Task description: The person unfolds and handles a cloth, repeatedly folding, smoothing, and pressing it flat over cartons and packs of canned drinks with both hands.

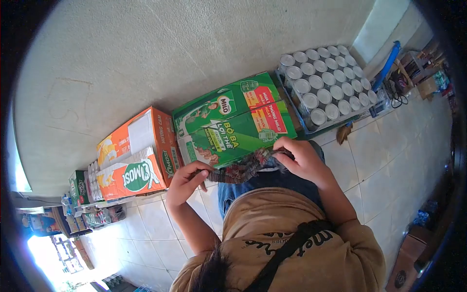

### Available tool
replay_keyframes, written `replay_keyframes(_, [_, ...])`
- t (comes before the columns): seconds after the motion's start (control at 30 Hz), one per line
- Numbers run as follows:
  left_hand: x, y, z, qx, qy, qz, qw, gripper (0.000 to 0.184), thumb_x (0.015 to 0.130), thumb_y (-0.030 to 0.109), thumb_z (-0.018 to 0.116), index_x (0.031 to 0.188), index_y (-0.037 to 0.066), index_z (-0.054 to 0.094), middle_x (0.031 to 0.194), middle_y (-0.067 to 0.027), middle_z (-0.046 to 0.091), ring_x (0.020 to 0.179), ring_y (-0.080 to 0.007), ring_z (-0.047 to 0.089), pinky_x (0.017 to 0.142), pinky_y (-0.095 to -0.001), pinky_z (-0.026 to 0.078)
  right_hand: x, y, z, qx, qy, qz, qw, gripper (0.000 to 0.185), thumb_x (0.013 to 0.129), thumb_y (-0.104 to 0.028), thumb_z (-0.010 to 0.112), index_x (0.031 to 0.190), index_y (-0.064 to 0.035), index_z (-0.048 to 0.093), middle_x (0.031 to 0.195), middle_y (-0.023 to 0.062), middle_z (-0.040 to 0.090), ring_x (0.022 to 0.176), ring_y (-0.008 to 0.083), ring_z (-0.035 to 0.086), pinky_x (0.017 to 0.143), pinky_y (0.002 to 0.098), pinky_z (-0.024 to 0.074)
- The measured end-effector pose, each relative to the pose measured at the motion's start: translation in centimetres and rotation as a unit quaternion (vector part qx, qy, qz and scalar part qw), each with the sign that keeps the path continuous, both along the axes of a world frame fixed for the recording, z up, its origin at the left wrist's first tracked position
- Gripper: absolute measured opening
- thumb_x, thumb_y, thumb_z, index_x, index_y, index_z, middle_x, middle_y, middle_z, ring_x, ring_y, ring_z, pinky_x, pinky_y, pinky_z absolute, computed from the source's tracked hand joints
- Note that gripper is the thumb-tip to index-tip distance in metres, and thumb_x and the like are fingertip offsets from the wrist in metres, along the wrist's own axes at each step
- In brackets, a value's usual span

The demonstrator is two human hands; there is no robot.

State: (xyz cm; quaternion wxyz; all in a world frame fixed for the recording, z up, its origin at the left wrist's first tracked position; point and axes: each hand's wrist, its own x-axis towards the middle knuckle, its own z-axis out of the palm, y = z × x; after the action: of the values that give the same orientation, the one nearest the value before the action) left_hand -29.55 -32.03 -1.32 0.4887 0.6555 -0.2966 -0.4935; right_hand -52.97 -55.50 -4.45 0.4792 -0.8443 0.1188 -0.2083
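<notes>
A dark, gathered piece of patterned fabric (238,171) with reddish spots is stretched between my two hands, in front of my waist. My left hand (187,182) pinches its left end between thumb and fingers. The right end is gripped by my right hand (299,158), with the thumb and forefinger closed on it. Just beyond the fabric lies a green Milo carton (238,121), its near edge close to both hands.
Left of the green carton stands an open orange carton (141,165). A shrink-wrapped tray of cans (326,82) sits to the right against the wall. A brown broom end (344,134) rests by the tray. Cardboard (408,253) lies at the lower right on the tiled floor.
</notes>
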Motion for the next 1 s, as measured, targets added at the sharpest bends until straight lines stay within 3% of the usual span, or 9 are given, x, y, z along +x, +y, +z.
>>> replay_keyframes(0.17, [0.3, -1.4, 0.6, -0.159, -0.192, -0.028, 0.968, 0.012, 0.088, 0.006, 0.059, 0.096, -0.002, 0.064, 0.128, -0.0215, 0.054, 0.121, -0.0251, 0.050, 0.096, -0.0351, 0.042, -0.1, -0.2, 1.3, 0.050, -0.093, -0.046, 0.993, 0.015, 0.086, -0.003, 0.060, 0.098, -0.0024, 0.051, 0.087, 0.0134, 0.063, 0.077, 0.0274, 0.065, 0.065, 0.0338, 0.0495])
replay_keyframes(0.3, [-0.1, -3.8, 3.0, -0.323, -0.331, 0.104, 0.880, 0.017, 0.087, 0.015, 0.062, 0.092, -0.002, 0.064, 0.132, -0.0249, 0.050, 0.126, -0.0329, 0.046, 0.104, -0.0409, 0.034, 0.3, -2.0, 2.6, 0.001, -0.201, -0.085, 0.976, 0.018, 0.083, 0.000, 0.060, 0.101, 0.0003, 0.055, 0.105, 0.0176, 0.062, 0.099, 0.0295, 0.061, 0.086, 0.0346, 0.0466])
replay_keyframes(0.4, [-0.1, -5.3, 5.6, -0.393, -0.472, 0.202, 0.763, 0.030, 0.088, 0.029, 0.063, 0.089, 0.000, 0.063, 0.133, -0.0302, 0.047, 0.124, -0.0364, 0.047, 0.104, -0.0432, 0.034, 1.6, -3.9, 5.0, -0.119, -0.320, -0.114, 0.933, 0.021, 0.080, 0.000, 0.061, 0.101, -0.0004, 0.056, 0.108, 0.0201, 0.062, 0.100, 0.0313, 0.062, 0.087, 0.0350, 0.0469])
replay_keyframes(0.53, [-0.5, -5.8, 7.2, -0.476, -0.449, 0.265, 0.708, 0.035, 0.089, 0.035, 0.063, 0.085, 0.001, 0.060, 0.127, -0.0300, 0.052, 0.118, -0.0340, 0.052, 0.100, -0.0435, 0.040, 2.4, -5.0, 9.4, -0.197, -0.376, -0.120, 0.897, 0.020, 0.079, 0.000, 0.062, 0.098, -0.0009, 0.059, 0.103, 0.0188, 0.063, 0.092, 0.0309, 0.064, 0.081, 0.0348, 0.0497])
replay_keyframes(0.63, [0.1, -3.8, 6.1, -0.433, -0.381, 0.231, 0.784, 0.029, 0.086, 0.026, 0.067, 0.087, -0.002, 0.062, 0.100, -0.0216, 0.066, 0.097, -0.0287, 0.063, 0.087, -0.0370, 0.048, 1.7, -5.5, 10.7, -0.266, -0.238, -0.049, 0.933, 0.015, 0.080, -0.001, 0.062, 0.095, -0.0029, 0.062, 0.087, 0.0120, 0.066, 0.078, 0.0299, 0.064, 0.069, 0.0360, 0.0500])
replay_keyframes(0.73, [0.7, -0.6, 3.9, -0.264, -0.326, 0.168, 0.892, 0.018, 0.083, 0.009, 0.069, 0.095, -0.004, 0.066, 0.091, -0.0108, 0.067, 0.084, -0.0165, 0.062, 0.075, -0.0285, 0.049, 0.6, -5.8, 9.0, -0.206, -0.079, 0.001, 0.975, 0.014, 0.080, -0.003, 0.065, 0.094, -0.0053, 0.064, 0.083, 0.0099, 0.067, 0.074, 0.0276, 0.065, 0.065, 0.0367, 0.0495])
replay_keyframes(0.8, [1.0, -0.1, 2.7, -0.124, -0.151, 0.059, 0.979, 0.019, 0.083, 0.003, 0.067, 0.100, -0.004, 0.066, 0.089, -0.0086, 0.067, 0.077, -0.0120, 0.062, 0.068, -0.0250, 0.049, -0.1, -6.2, 6.4, -0.200, -0.054, 0.014, 0.978, 0.011, 0.081, -0.007, 0.065, 0.092, -0.0073, 0.065, 0.081, 0.0097, 0.067, 0.073, 0.0271, 0.065, 0.064, 0.0373, 0.0496])
replay_keyframes(0.93, [1.4, -1.0, -1.8, -0.060, -0.024, -0.005, 0.998, 0.019, 0.086, 0.004, 0.065, 0.103, -0.002, 0.067, 0.087, -0.0063, 0.066, 0.067, -0.0097, 0.060, 0.059, -0.0232, 0.049, -0.6, -6.4, 1.9, -0.196, 0.025, 0.016, 0.980, 0.010, 0.081, -0.007, 0.065, 0.091, -0.0065, 0.066, 0.080, 0.0095, 0.067, 0.073, 0.0276, 0.064, 0.064, 0.0361, 0.0489])
replay_keyframes(1.0, [1.5, -2.4, -2.6, -0.052, -0.045, 0.078, 0.995, 0.017, 0.088, 0.008, 0.063, 0.102, -0.001, 0.067, 0.081, -0.0044, 0.064, 0.061, -0.0092, 0.058, 0.056, -0.0229, 0.048, -0.4, -6.7, 1.1, -0.226, 0.045, -0.007, 0.973, 0.011, 0.085, -0.015, 0.062, 0.093, -0.0082, 0.064, 0.082, 0.0097, 0.067, 0.075, 0.0295, 0.065, 0.066, 0.0402, 0.0495])
